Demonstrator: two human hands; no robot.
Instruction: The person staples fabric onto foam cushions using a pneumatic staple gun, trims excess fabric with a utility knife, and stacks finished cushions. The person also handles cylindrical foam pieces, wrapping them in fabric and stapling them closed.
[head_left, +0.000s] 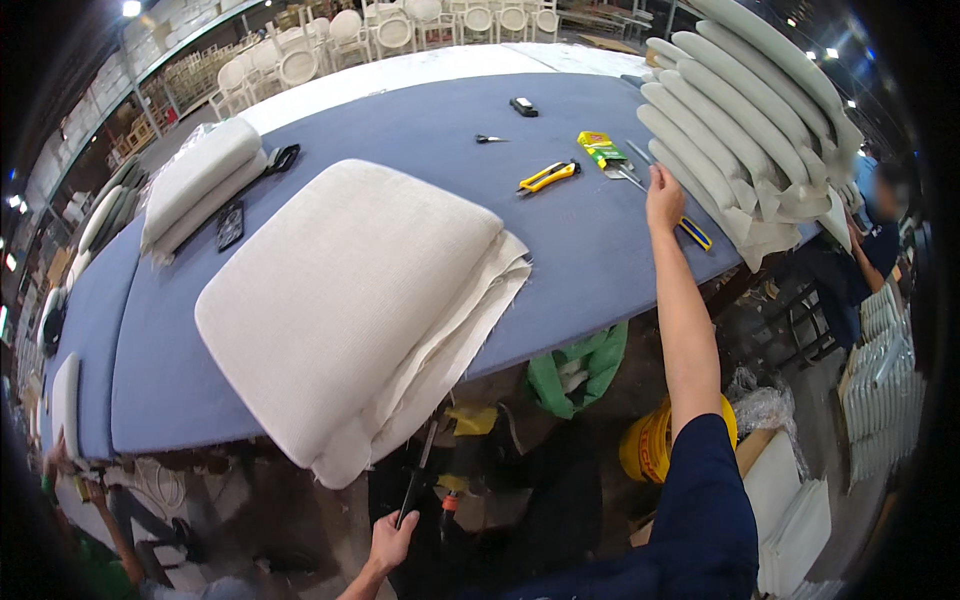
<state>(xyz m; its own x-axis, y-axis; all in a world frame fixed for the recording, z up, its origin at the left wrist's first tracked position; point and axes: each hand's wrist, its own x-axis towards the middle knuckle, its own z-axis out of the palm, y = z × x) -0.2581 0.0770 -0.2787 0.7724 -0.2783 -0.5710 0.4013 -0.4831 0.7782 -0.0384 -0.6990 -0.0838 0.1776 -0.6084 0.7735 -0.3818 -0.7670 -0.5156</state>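
Note:
My left hand [390, 540] is below the table's front edge, closed around the lower end of a long, slim, dark tool [420, 470]; its exact kind I cannot make out. My right arm reaches across the table. Its hand [664, 198] pinches a thin grey metal rod [638, 152]. Beside these fingers lies an opened yellow-and-green packet [601, 150]. A yellow-and-blue handle [695, 233] shows past my right wrist; whether it joins the metal below the packet is hidden. A cream fabric-covered seat pad [350, 290] rests at the front edge, with frayed cloth layers under its right side.
A yellow utility knife [549, 178], a small dark device [523, 106] and a black phone [230, 226] lie on the blue table [560, 270]. Stacked pads [740, 110] rise at right. Below are a yellow bucket [645, 445] and green sack [580, 370]. A co-worker [880, 235] is at right.

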